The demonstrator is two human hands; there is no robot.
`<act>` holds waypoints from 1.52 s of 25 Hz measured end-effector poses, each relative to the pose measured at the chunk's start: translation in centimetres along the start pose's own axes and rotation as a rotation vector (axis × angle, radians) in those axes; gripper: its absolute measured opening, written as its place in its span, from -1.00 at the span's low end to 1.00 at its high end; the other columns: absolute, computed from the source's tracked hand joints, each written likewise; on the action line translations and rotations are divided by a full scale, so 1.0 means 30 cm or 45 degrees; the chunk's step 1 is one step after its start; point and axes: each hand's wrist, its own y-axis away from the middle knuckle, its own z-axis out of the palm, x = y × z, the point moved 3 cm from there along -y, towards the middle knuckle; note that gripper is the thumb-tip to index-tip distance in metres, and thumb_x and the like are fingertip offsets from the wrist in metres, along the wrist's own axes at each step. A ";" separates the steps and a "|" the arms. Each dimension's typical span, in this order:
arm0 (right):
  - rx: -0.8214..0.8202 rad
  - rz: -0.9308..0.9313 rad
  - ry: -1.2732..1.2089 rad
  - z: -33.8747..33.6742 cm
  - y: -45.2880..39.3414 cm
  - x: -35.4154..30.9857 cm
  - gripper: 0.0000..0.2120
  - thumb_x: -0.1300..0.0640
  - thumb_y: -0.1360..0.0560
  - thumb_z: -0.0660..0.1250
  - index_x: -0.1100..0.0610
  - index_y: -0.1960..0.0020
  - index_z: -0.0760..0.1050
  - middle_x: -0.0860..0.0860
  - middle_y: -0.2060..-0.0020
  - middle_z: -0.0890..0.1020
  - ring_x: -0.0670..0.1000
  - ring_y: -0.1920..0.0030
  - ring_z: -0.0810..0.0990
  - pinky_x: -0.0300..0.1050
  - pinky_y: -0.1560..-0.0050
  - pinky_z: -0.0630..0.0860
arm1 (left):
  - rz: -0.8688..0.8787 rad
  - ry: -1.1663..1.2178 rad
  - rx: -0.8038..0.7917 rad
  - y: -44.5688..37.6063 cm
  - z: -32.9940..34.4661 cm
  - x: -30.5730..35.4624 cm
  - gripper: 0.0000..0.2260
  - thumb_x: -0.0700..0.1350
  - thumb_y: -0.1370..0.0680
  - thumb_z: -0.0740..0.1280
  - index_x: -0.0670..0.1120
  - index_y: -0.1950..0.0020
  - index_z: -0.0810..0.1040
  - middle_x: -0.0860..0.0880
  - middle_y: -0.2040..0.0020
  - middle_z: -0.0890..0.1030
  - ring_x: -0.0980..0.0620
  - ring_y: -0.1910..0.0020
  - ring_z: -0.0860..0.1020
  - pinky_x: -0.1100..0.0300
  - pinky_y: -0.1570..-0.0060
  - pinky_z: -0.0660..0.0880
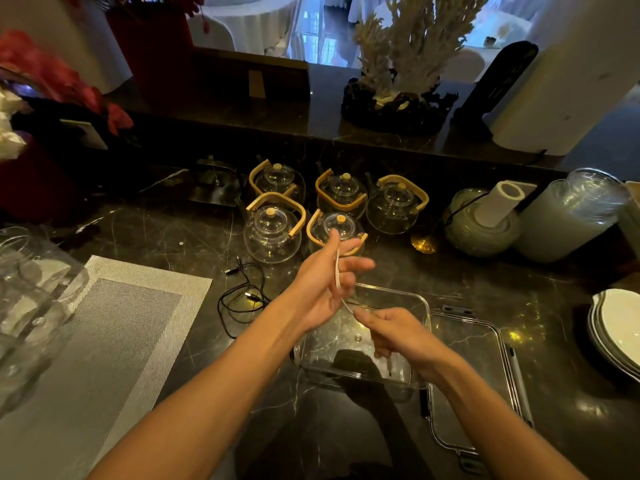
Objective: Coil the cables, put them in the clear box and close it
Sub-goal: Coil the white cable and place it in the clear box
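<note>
My left hand [323, 289] is raised above the counter with a white cable [337, 271] looped round its fingers. My right hand [391, 336] pinches the same cable's lower stretch just below, over the clear box [420, 306]. The box stands open on the dark marble counter, and nothing shows inside it. Its clear lid [485, 344] with clip latches lies flat to the right of the box. A black cable [242, 296] lies loose and tangled on the counter to the left of the box.
Several glass teapots [273, 230] with wooden handles stand behind the box. A grey woven placemat [104, 334] lies at left, with glassware [24, 289] at the left edge. White plates [620, 327] are stacked at far right, and jars [571, 216] behind them.
</note>
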 end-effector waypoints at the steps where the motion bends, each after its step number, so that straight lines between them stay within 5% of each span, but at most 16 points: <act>1: -0.036 0.015 -0.092 -0.019 -0.008 -0.011 -0.58 -0.20 -0.43 0.48 0.04 0.36 0.42 -0.03 0.48 0.38 -0.05 0.44 0.34 -0.08 0.24 0.40 | -0.050 -0.031 -0.078 0.009 0.005 -0.005 -0.53 0.12 -0.69 0.10 -0.16 -0.43 0.48 -0.02 0.41 0.64 0.19 0.63 0.47 0.41 0.66 0.33; 6: 0.040 0.099 -0.261 -0.127 -0.058 -0.151 -0.68 -0.07 -0.53 0.45 0.07 0.32 0.55 -0.08 0.51 0.26 -0.10 0.52 0.20 -0.24 0.50 0.20 | -0.284 -0.398 -0.330 0.039 0.002 -0.078 -0.50 0.12 -0.68 0.13 -0.25 -0.33 0.55 -0.15 0.23 0.72 0.11 0.48 0.64 0.35 0.53 0.50; 10: 0.118 -0.001 0.048 -0.122 -0.051 -0.242 -0.70 0.02 -0.63 0.33 0.13 0.24 0.55 -0.05 0.47 0.39 -0.11 0.51 0.27 -0.21 0.50 0.18 | -0.270 -0.497 -0.188 0.027 -0.006 -0.125 -0.48 0.14 -0.70 0.07 -0.27 -0.30 0.52 -0.27 -0.06 0.71 -0.09 0.11 0.74 0.17 0.17 0.68; 13: 0.236 -0.160 0.285 -0.068 -0.002 -0.258 -0.77 0.14 -0.62 0.31 0.17 0.16 0.61 0.02 0.40 0.56 -0.07 0.45 0.48 -0.22 0.49 0.38 | -0.186 -0.367 -0.008 0.004 -0.017 -0.133 -0.52 0.10 -0.71 0.08 -0.27 -0.20 0.58 -0.27 0.00 0.72 -0.14 0.02 0.73 0.11 0.04 0.67; 17: 0.365 -0.343 0.504 0.025 0.071 -0.220 -0.88 0.11 -0.62 0.32 0.01 0.01 0.64 -0.02 0.26 0.72 -0.09 0.43 0.58 -0.15 0.42 0.51 | -0.112 -0.233 0.108 -0.007 -0.025 -0.132 -0.62 0.03 -0.71 0.15 -0.23 -0.07 0.63 -0.16 0.14 0.74 0.00 0.13 0.73 0.20 0.16 0.64; 19: 0.401 -0.382 0.407 0.056 0.101 -0.202 -0.82 0.16 -0.64 0.30 -0.09 -0.02 0.62 -0.21 0.32 0.69 -0.19 0.44 0.59 -0.29 0.44 0.48 | -0.081 -0.251 0.150 -0.011 -0.026 -0.129 -0.63 0.02 -0.69 0.19 -0.23 -0.05 0.65 -0.14 0.17 0.73 0.03 0.22 0.70 0.25 0.28 0.59; 22: 0.443 -0.352 0.125 0.038 0.117 -0.174 -0.85 0.20 -0.65 0.30 0.05 -0.15 0.59 -0.07 0.39 0.65 -0.14 0.53 0.52 -0.16 0.51 0.49 | -0.047 -0.408 0.178 -0.011 -0.032 -0.138 -0.59 0.04 -0.69 0.18 -0.27 -0.16 0.63 -0.13 0.18 0.70 0.04 0.30 0.67 0.25 0.33 0.57; 25: 0.336 -0.442 0.040 0.032 0.133 -0.186 -0.89 0.26 -0.63 0.30 0.14 -0.08 0.58 0.13 0.27 0.69 0.06 0.51 0.52 -0.08 0.47 0.53 | -0.017 -0.475 0.179 -0.011 -0.027 -0.147 -0.62 0.04 -0.69 0.19 -0.24 -0.15 0.63 -0.13 0.13 0.71 0.05 0.26 0.68 0.19 0.18 0.61; 29: 0.176 -0.452 -0.192 0.098 0.152 -0.161 -0.87 0.33 -0.60 0.34 0.18 -0.09 0.60 0.15 0.06 0.73 0.14 0.45 0.59 -0.12 0.42 0.57 | -0.083 -0.022 0.137 -0.013 -0.003 -0.119 -0.66 0.02 -0.68 0.22 -0.23 -0.11 0.62 -0.17 0.05 0.73 -0.07 0.05 0.71 0.10 -0.07 0.61; 34: 0.125 -0.385 -0.310 0.124 0.139 -0.100 -0.76 0.42 -0.58 0.23 0.18 0.04 0.61 0.10 0.25 0.68 0.09 0.53 0.52 -0.15 0.45 0.50 | -0.122 0.028 0.171 -0.015 -0.007 -0.101 -0.71 0.02 -0.66 0.26 -0.18 0.06 0.60 0.00 0.37 0.57 0.10 0.43 0.57 0.30 0.43 0.52; 38: 0.050 -0.384 -0.250 0.147 0.124 -0.078 -0.74 0.45 -0.57 0.17 0.18 0.08 0.56 0.10 0.30 0.63 0.04 0.58 0.47 -0.21 0.50 0.43 | -0.177 0.184 0.204 -0.040 -0.017 -0.118 -0.74 0.01 -0.66 0.26 -0.12 0.14 0.49 0.06 0.45 0.40 0.17 0.57 0.36 0.35 0.57 0.31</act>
